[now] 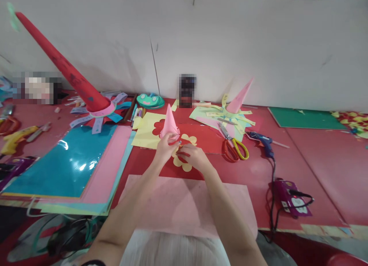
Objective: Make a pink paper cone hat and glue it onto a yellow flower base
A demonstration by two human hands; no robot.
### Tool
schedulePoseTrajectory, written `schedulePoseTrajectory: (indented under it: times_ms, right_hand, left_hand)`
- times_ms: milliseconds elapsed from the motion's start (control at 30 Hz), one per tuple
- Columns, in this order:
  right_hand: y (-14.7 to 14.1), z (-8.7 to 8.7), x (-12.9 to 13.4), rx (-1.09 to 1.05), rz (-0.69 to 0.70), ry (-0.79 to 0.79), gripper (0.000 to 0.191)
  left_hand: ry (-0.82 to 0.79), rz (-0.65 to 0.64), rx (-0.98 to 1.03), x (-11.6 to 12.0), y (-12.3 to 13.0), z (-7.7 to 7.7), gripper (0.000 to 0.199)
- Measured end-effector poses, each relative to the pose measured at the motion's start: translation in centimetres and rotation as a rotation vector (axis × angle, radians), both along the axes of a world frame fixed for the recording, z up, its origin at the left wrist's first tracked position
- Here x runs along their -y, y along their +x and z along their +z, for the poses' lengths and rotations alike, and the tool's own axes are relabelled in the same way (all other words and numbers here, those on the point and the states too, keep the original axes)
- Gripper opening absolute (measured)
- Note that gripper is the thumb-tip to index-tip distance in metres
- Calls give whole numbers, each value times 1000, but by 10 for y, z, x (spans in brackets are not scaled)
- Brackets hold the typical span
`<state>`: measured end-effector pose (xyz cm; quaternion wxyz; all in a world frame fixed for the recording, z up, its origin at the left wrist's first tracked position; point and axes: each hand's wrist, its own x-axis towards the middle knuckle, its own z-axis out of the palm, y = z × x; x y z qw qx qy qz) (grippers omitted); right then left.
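Note:
A pink paper cone [169, 122] stands point up, with my left hand [166, 145] closed at its base. Just to the right, my right hand [194, 155] has its fingers curled together over a yellow scalloped paper flower [184, 165]. Whatever its fingertips pinch is too small or hidden to make out. The fingertips of both hands are close together. Behind the cone lies a red scalloped paper piece [158, 128] on a yellow sheet [146, 132]. A pink sheet [184, 204] lies under my forearms.
Scissors [234, 145], a blue glue gun [266, 143] and a purple box with a cord [291, 199] are on the right. At left are stacked sheets [66, 162], a tall red cone [66, 66] and a yellow glue gun [18, 139]. A second pink cone [240, 97] stands behind.

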<state>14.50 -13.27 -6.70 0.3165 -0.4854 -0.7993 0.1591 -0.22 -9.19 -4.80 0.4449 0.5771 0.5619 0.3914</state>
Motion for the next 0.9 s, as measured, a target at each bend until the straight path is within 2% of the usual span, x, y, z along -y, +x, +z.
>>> schedulePoseTrajectory:
  times_ms: [133,233,300,400,467,533,633,700,733,833,900]
  right_hand:
    - [6,-4,-3,-82,-71,-38,17]
    - [13,0,-3,-100,-180,30,15]
    - [16,1,-4,-58,-261,94,23]
    - [19,-3,-8,13,-307,156,36]
    - [20,-8,-11,37,-289,161,29]
    - [21,-11,-13,21,-256,119,14]
    - [26,-6,-12,-136,-230,-15,19]
    - [31,5,-7,-325,-245,-142,22]
    - [34,11,-3,-413,-244,-229,23]
    - [41,30,6,-584,-253,-378,26]
    - [44,39,10,-653,-231,-403,25]
  left_hand:
    - [47,-11,-146,9,-3,-9,33]
    - [150,20,-306,13,-7,-10,31]
    - [152,13,-446,14,-9,-12,31]
    - [102,-63,-590,16,-10,-15,31]
    - [128,-121,-636,18,-8,-17,29]
    - [181,-126,-626,20,-7,-16,25]
    - [322,59,-495,17,-6,-10,26]
    - [443,207,-374,9,-7,-6,43]
    - [483,240,-328,3,-8,-5,57]
    - [424,237,-236,-20,-9,-7,79]
    - [324,186,-177,-32,-7,-11,75]
